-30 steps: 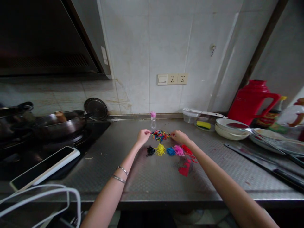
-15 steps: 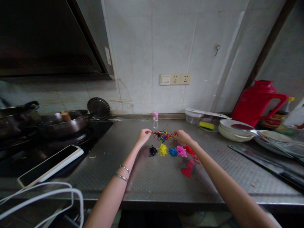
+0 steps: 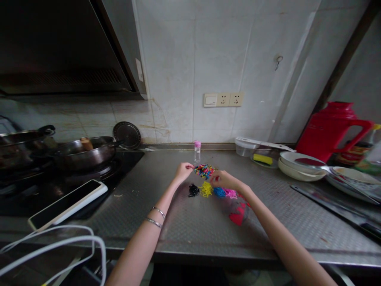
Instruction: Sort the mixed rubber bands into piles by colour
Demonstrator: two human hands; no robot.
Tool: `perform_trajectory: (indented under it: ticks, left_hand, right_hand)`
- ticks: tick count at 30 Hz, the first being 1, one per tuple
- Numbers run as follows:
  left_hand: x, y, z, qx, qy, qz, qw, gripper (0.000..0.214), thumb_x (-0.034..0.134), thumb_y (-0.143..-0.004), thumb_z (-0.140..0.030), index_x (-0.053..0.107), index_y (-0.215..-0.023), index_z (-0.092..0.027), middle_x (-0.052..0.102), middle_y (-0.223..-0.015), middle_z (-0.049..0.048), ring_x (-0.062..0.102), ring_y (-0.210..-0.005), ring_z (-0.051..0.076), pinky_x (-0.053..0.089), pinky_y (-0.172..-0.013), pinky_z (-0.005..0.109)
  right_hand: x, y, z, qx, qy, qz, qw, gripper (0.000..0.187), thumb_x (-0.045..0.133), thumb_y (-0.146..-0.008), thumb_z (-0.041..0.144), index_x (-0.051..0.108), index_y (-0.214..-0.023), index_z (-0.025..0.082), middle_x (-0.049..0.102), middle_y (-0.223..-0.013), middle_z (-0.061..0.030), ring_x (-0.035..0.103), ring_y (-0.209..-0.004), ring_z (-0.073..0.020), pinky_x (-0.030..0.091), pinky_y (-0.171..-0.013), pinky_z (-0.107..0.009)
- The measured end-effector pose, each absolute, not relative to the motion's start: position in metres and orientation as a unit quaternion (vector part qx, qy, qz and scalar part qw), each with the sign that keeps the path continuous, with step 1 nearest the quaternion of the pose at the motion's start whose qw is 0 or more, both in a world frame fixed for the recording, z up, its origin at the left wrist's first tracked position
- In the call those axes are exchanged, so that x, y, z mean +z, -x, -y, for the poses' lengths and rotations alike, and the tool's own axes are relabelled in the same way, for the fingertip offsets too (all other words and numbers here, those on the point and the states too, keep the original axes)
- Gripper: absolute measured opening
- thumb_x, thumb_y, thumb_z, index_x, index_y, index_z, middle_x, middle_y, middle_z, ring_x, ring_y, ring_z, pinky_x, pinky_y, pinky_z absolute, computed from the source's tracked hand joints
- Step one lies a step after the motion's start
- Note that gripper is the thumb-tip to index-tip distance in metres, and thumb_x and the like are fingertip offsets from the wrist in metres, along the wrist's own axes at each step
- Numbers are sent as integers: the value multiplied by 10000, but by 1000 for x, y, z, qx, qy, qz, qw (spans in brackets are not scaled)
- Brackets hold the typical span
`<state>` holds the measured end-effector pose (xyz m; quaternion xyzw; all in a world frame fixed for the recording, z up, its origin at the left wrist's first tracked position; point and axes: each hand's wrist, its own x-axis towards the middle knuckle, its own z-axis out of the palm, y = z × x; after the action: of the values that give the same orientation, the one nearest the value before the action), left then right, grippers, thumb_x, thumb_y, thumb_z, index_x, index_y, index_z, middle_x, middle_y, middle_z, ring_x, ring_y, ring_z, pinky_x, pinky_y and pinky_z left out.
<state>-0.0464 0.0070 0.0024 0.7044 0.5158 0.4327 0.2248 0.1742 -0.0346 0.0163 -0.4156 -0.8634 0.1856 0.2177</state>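
Bands [image 3: 204, 171] (mixed pile) | left hand [image 3: 183, 171] pinching edge | right hand [image 3: 222, 180] curled beside

Home kitchen: wok [image 3: 81, 153] on stove, range hood [image 3: 59, 43], dishes [image 3: 297, 165], steel counter [image 3: 193, 226].

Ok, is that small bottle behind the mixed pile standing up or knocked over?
Upright: the small clear bottle stands on the steel counter behind the multicoloured pile, pink cap on top.

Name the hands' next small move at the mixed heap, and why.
Probably: right hand pinches one band from the mixed heap and drops it on its colour's pile. It and the left hand sit at the heap's edges; black pile, yellow pile, blue pile and pink pile lie just nearer.
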Motion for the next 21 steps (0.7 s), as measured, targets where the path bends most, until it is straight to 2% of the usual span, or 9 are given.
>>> perform_trajectory:
  ticks: [6,12,15,18,21]
  left_hand:
    - [0,44,-6,409,-711,-526,224,198,530,-650,-104,677,-782,-105,669,-735,58,577,-658,123,443,-647,234]
    - [-8,46,-18,364,-708,-564,219,163,553,-635,-116,684,-731,-102,662,-701,59,566,-626,127,407,-590,221]
    - [-14,45,-25,340,-737,-544,211,160,576,-643,-193,685,-722,-106,648,-666,46,545,-594,122,387,-562,215]
    - [-17,41,-29,324,-770,-511,201,245,595,-647,-313,686,-755,-113,633,-636,33,519,-563,117,377,-550,217]
    - [-16,35,-32,310,-788,-503,172,256,592,-650,-327,686,-747,-110,627,-625,35,503,-551,113,368,-547,216]
  right_hand:
    - [21,-190,32,141,489,817,271,225,497,-717,234,684,-828,174,681,-817,-31,585,-717,-147,425,-658,-213]
    - [16,-209,27,106,544,776,301,246,479,-743,264,677,-859,175,679,-808,-42,592,-734,-159,432,-673,-225]
    - [15,-210,28,94,559,765,304,246,488,-735,276,677,-860,181,676,-798,-44,592,-725,-157,428,-675,-226]
    - [16,-208,30,92,569,760,300,252,486,-738,287,675,-876,193,675,-803,-44,592,-723,-156,427,-676,-230]
    - [17,-207,33,94,575,758,293,255,484,-742,293,671,-889,201,673,-802,-43,591,-725,-158,426,-673,-229]
